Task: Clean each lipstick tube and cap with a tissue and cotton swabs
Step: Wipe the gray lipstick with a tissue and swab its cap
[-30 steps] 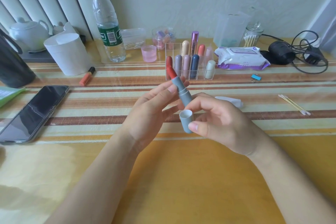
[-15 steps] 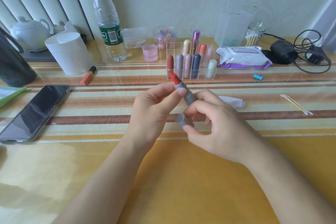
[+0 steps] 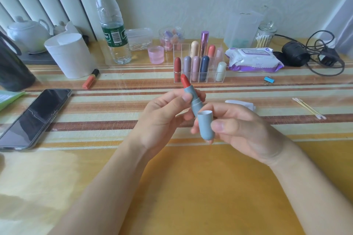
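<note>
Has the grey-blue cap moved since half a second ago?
Yes. The cap in the right hand has turned its open end up and sits clear of the lipstick tube, against the brown tablecloth stripe.

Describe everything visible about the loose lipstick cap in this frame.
The cap is a matte grey-blue cylinder, plastic by its look, with one rounded closed end and a pale inner lining at its open mouth. It is off its tube, held roughly upright, mouth up, above the table, pinched between thumb and fingers of the right hand.
</note>
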